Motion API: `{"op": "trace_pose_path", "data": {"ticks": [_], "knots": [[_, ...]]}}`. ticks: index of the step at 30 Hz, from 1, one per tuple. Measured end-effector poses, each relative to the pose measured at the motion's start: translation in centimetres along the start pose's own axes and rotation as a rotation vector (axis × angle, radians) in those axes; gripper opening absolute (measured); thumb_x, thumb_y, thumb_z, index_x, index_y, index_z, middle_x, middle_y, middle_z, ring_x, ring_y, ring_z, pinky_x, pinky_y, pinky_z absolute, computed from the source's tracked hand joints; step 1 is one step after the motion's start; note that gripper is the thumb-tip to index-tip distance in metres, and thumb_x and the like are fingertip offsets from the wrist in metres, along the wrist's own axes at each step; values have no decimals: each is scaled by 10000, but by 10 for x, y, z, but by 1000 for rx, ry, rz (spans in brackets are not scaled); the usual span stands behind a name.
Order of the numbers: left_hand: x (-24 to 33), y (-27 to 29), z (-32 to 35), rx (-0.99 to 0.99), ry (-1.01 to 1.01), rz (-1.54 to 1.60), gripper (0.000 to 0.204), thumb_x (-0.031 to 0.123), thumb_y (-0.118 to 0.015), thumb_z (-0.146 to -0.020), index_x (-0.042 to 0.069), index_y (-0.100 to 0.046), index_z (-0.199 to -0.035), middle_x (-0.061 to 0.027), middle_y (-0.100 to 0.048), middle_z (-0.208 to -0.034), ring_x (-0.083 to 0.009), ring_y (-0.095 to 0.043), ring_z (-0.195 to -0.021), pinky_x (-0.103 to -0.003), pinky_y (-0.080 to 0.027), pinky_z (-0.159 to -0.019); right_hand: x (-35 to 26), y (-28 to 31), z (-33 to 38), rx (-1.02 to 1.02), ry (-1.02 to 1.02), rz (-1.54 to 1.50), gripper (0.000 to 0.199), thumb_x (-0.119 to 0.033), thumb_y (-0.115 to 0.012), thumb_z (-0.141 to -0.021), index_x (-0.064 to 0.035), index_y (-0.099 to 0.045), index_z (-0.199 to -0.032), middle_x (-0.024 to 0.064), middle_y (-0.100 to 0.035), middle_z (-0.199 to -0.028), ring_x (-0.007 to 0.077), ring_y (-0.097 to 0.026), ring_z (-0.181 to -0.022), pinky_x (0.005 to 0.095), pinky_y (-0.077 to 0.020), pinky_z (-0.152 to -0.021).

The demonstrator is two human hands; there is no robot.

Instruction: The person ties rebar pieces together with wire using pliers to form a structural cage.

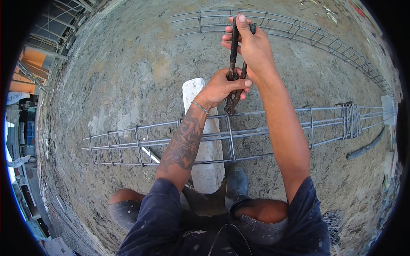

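A long steel rebar cage [273, 128] lies across a white concrete block [207, 162] in front of me. Both hands hold dark pincer pliers [233, 59] upright over the cage's top bar. My right hand [252, 45] grips the upper ends of the handles. My left hand [222, 87] closes around the tool low down, just above its jaws. The jaws [231, 109] touch the top bar where a stirrup [230, 138] crosses it. A thin bracelet sits on my left wrist.
A second rebar cage [299, 32] lies on the rough concrete ground farther away. Several bunched stirrups [351, 119] sit at the near cage's right end. A dark pipe piece [365, 148] lies on the right. My boot [237, 183] stands beside the block. Scaffolding [40, 51] is at far left.
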State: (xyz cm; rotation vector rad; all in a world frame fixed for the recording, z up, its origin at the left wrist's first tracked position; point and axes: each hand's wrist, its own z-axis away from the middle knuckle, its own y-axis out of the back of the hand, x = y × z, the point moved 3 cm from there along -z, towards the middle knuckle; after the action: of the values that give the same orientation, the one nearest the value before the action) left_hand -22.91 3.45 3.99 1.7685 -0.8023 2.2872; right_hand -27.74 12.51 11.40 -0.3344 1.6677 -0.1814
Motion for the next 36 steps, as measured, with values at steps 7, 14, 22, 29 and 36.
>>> {"op": "trace_pose_path", "data": {"ticks": [7,14,22,29,36], "knots": [[-5,3,2,-3,-16,102,244,128,-641,-811,20,-479,-958,-77,-590,-793,-158,-613,-687,-285,-514,-625,0,8,2,22,20,-30,432,-364,-467,-914,16,-462,-1119,120,-559,-943,205,-593,-843,343,-529,-746],[-5,3,1,-28,4,117,228,104,-651,-795,7,-501,-938,-73,-590,-799,-160,-610,-681,-281,-510,-626,-3,0,5,92,17,9,444,-376,-471,-910,16,-473,-1118,119,-566,-951,201,-596,-839,341,-528,-739],[-2,-4,0,6,-103,-66,240,69,-676,-763,-7,-524,-932,-67,-606,-791,-138,-602,-671,-253,-491,-595,-4,3,8,263,108,40,448,-388,-467,-911,10,-491,-1116,95,-561,-894,147,-576,-702,265,-477,-560],[7,-3,-2,18,-53,-177,228,84,-652,-780,-30,-541,-943,-78,-611,-803,-160,-612,-692,-278,-498,-621,-17,2,0,185,-37,4,502,-518,-458,-874,-20,-521,-849,21,-480,-643,104,-454,-492,265,-421,-473],[-14,-4,-7,-272,59,203,178,162,-605,-822,44,-481,-777,-44,-508,-626,-149,-509,-514,-305,-416,-510,4,5,-3,42,-151,-141,535,-589,-464,-834,-60,-451,-759,10,-439,-587,111,-407,-449,275,-367,-440]]}}
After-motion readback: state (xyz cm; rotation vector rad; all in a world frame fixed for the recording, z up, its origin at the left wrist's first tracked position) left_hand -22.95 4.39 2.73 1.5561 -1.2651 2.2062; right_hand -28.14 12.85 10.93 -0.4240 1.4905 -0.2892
